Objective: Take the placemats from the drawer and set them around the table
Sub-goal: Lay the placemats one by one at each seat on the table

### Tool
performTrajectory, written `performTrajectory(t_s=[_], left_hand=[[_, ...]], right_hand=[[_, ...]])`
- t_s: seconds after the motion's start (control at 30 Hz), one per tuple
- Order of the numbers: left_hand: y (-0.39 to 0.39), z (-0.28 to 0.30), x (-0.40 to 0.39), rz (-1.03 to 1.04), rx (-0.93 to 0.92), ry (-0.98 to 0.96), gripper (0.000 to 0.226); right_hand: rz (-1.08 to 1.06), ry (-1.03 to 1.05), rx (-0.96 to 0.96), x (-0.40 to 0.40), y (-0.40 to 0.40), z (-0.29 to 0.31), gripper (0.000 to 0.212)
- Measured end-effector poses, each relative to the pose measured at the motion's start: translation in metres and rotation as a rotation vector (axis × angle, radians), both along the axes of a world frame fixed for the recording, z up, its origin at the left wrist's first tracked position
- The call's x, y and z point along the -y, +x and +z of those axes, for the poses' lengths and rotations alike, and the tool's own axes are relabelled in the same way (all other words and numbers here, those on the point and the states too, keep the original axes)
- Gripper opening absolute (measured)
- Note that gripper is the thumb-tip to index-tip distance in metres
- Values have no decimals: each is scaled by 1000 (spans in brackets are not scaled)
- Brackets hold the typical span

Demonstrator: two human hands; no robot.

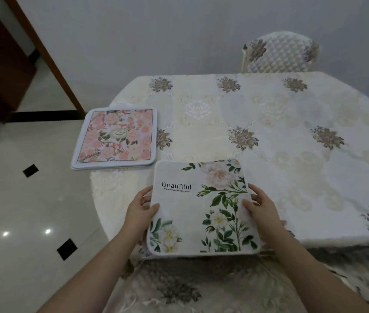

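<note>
A white placemat [201, 208] printed with green leaves, pale flowers and the word "BeauTiful" lies at the near edge of the table [291, 136], its near side overhanging the edge. My left hand [141, 211] grips its left edge, thumb on top. My right hand [259, 205] grips its right edge the same way. A pink floral placemat [117, 137], which looks like a small stack, rests on the table's left corner, apart from both hands.
The table wears a cream embroidered cloth hanging down at the front. A quilted chair [280, 53] stands at the far side. To the left is glossy tiled floor [21, 211] and a dark wooden door frame [43, 53].
</note>
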State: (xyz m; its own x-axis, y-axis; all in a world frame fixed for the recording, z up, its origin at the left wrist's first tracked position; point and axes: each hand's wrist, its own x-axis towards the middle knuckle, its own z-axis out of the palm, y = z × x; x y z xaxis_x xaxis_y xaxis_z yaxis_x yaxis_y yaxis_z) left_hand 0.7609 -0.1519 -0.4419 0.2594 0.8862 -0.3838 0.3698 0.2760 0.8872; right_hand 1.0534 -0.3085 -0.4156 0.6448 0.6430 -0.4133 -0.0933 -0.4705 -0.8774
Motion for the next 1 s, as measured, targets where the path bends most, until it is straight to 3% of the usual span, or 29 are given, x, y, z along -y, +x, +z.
performTrajectory(t_s=[0.27, 0.73, 1.0], left_hand=[[15, -19, -15, 27, -147, 122, 52], [15, -30, -15, -113, -283, 199, 58], [17, -36, -29, -107, -562, 313, 48]], right_hand=[[174, -70, 156, -24, 25, -30, 42], [208, -201, 337, -24, 33, -54, 49], [127, -171, 522, -26, 29, -58, 42]])
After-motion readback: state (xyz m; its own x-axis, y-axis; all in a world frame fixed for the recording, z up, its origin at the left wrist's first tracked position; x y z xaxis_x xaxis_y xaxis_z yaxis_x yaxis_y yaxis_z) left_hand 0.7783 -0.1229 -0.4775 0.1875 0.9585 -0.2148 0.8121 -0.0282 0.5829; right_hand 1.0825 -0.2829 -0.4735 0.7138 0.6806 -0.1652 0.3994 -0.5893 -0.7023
